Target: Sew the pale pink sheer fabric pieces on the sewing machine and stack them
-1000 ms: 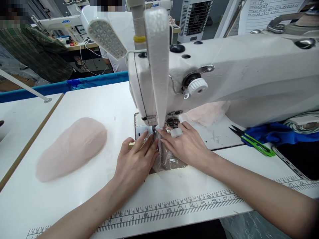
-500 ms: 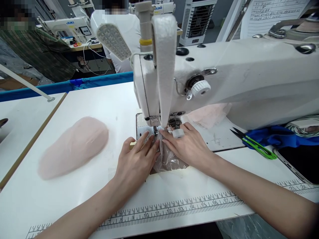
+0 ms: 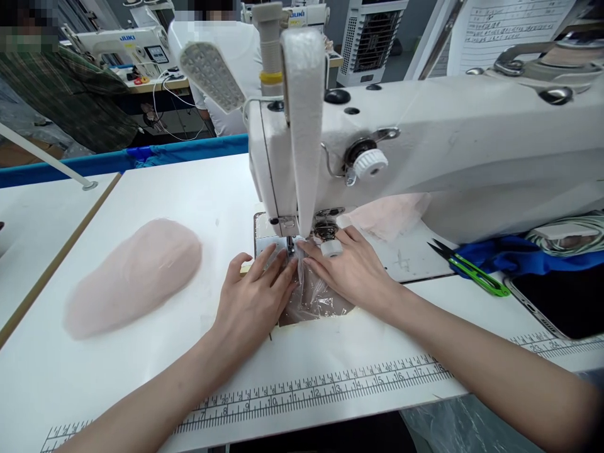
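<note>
My left hand [image 3: 252, 289] lies with its fingers stretched and spread, fingertips left of the presser foot [image 3: 290, 245] of a white sewing machine [image 3: 278, 163]. From the right, my right hand [image 3: 356, 267] reaches in with extended fingers, partly behind a small white knob. Both sets of fingertips rest on a thin, sheer piece of fabric [image 3: 311, 292] in front of the needle area. Its edge under the fingers is hard to make out. Left of my left hand, an oval, pale pink sheer fabric piece [image 3: 136, 277] lies flat on the white table [image 3: 189, 384].
More pale pink fabric [image 3: 389, 216] lies behind my right hand. To the right are green-handled thread snips [image 3: 476, 272], blue cloth [image 3: 495, 257] and a phone [image 3: 559, 299]. A printed ruler [image 3: 330, 387] runs along the front edge. Two people are beyond the blue table border [image 3: 198, 146].
The whole view has shifted slightly, so everything sits a little further left. Both hands keep nearly the same place at the presser foot; no clear movement of the fabric shows.
</note>
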Tool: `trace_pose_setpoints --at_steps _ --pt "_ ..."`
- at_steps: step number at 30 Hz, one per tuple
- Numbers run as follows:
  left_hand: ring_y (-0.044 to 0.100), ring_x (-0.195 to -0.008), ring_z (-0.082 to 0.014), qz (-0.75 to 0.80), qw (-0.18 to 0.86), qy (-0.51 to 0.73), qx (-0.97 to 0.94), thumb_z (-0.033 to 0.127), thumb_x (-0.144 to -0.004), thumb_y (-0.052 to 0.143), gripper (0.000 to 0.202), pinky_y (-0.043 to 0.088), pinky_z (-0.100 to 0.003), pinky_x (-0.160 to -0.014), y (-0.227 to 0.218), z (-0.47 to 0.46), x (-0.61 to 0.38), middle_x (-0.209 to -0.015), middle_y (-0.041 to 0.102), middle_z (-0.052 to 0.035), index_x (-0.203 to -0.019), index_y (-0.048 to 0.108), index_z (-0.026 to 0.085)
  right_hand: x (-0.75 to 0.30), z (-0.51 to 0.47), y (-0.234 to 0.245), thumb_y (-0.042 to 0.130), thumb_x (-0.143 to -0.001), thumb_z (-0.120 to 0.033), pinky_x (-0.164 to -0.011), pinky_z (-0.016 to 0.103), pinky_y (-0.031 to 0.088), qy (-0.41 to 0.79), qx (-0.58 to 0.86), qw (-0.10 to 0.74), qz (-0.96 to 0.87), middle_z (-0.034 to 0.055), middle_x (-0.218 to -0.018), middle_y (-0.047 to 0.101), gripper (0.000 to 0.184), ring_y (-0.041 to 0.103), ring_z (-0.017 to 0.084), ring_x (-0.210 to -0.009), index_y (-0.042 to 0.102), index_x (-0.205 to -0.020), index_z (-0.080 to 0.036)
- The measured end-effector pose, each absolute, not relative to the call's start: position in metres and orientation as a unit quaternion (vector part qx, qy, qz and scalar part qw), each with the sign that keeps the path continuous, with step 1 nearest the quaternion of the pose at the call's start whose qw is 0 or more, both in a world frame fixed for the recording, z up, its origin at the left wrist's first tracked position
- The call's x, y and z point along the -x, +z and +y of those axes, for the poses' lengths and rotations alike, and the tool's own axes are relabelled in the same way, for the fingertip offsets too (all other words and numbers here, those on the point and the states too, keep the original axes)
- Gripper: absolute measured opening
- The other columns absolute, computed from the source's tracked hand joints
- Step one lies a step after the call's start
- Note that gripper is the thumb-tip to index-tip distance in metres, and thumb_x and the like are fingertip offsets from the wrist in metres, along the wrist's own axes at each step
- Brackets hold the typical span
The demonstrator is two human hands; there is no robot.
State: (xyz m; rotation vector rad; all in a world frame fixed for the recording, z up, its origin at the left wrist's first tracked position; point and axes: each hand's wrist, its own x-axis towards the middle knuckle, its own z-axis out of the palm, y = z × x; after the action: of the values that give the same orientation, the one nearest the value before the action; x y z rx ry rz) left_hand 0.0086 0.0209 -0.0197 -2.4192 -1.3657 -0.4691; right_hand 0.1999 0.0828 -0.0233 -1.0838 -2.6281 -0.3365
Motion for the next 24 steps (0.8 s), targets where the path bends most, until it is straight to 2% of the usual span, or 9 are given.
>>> trace_pose_setpoints --at_steps 6,9,11,13,14,17,19,22,24 --pt "0.062 -0.103 -0.0222 -0.457 0.161 -0.191 0.853 0.019 -0.094 0.051 0.023 0.038 -0.04 -0.085 -0.016 0.019 -0.006 -0.115 0.07 -0.0034 -0.113 0.063 0.02 -0.207 0.068 -0.006 0.051 -0.094 -0.026 -0.073 0.033 0.04 -0.017 0.352 0.191 -0.916 0.0062 -0.085 0.067 0.021 0.059 0.021 -0.088 0.071 -0.094 -0.019" --pt "0.062 -0.091 -0.0186 -0.439 0.05 -0.189 0.877 0.027 -0.093 0.053 0.024 0.04 -0.036 -0.076 -0.01 0.021 0.002 -0.11 0.07 -0.0042 -0.113 0.063 0.019 -0.212 0.055 0.006 0.068 -0.081 -0.045 -0.058 0.027 0.039 0.157 0.346 0.141 -0.914 0.0003 -0.096 0.066 0.025 0.059 0.014 -0.07 0.068 -0.094 -0.023" --pt "0.062 -0.089 -0.0185 -0.424 -0.025 -0.167 0.89 0.039 -0.09 0.056 0.034 0.041 -0.036 -0.075 -0.005 0.023 0.008 -0.114 0.067 -0.0062 -0.118 0.061 0.02 -0.214 0.051 0.011 0.069 -0.082 -0.036 -0.054 0.024 0.036 0.204 0.337 0.107 -0.913 -0.0016 -0.098 0.064 0.015 0.059 0.012 -0.068 0.066 -0.091 -0.024" --pt "0.062 -0.089 -0.02 -0.409 -0.051 -0.147 0.899 0.047 -0.084 0.061 0.046 0.04 -0.038 -0.077 -0.002 0.026 0.012 -0.119 0.064 -0.0077 -0.121 0.059 0.02 -0.216 0.05 0.012 0.061 -0.088 -0.022 -0.054 0.023 0.034 0.22 0.339 0.109 -0.908 -0.0021 -0.091 0.064 0.004 0.058 0.011 -0.069 0.064 -0.084 -0.022" --pt "0.062 -0.089 -0.0201 -0.405 -0.05 -0.144 0.902 0.047 -0.084 0.061 0.045 0.04 -0.038 -0.078 -0.002 0.027 0.013 -0.119 0.064 -0.0076 -0.121 0.06 0.021 -0.216 0.051 0.012 0.056 -0.09 -0.018 -0.053 0.023 0.033 0.229 0.347 0.117 -0.902 -0.0024 -0.084 0.064 0.011 0.058 0.011 -0.068 0.062 -0.081 -0.021" --pt "0.062 -0.085 -0.0162 -0.417 -0.052 -0.167 0.892 0.031 -0.094 0.05 0.023 0.039 -0.035 -0.077 -0.004 0.029 0.011 -0.114 0.067 -0.0037 -0.11 0.065 0.023 -0.217 0.054 0.012 0.046 -0.095 -0.016 -0.052 0.024 0.032 0.255 0.38 0.138 -0.878 -0.0037 -0.067 0.059 0.019 0.053 0.01 -0.058 0.058 -0.08 -0.02" --pt "0.06 -0.081 -0.0141 -0.447 -0.088 -0.189 0.87 0.022 -0.098 0.041 0.026 0.04 -0.032 -0.075 -0.004 0.029 0.007 -0.108 0.069 -0.0007 -0.102 0.066 0.023 -0.216 0.055 0.011 0.042 -0.097 -0.02 -0.052 0.024 0.032 0.251 0.388 0.158 -0.873 -0.0034 -0.067 0.06 0.02 0.052 0.01 -0.056 0.058 -0.085 -0.02" --pt "0.06 -0.081 -0.0142 -0.496 -0.163 -0.202 0.828 0.022 -0.098 0.039 0.025 0.044 -0.029 -0.073 0.003 0.029 0.002 -0.097 0.07 0.0015 -0.1 0.064 0.023 -0.214 0.057 0.006 0.055 -0.093 -0.033 -0.054 0.024 0.035 0.207 0.369 0.183 -0.887 0.0004 -0.078 0.064 0.016 0.056 0.013 -0.065 0.062 -0.092 -0.019" --pt "0.06 -0.077 -0.0141 -0.517 -0.193 -0.199 0.81 0.024 -0.098 0.04 0.023 0.045 -0.027 -0.068 0.01 0.029 0.0 -0.09 0.069 0.0017 -0.1 0.063 0.023 -0.212 0.059 0.001 0.06 -0.09 -0.031 -0.053 0.024 0.035 0.145 0.356 0.205 -0.9 0.0023 -0.08 0.065 0.015 0.057 0.014 -0.068 0.065 -0.089 -0.018"
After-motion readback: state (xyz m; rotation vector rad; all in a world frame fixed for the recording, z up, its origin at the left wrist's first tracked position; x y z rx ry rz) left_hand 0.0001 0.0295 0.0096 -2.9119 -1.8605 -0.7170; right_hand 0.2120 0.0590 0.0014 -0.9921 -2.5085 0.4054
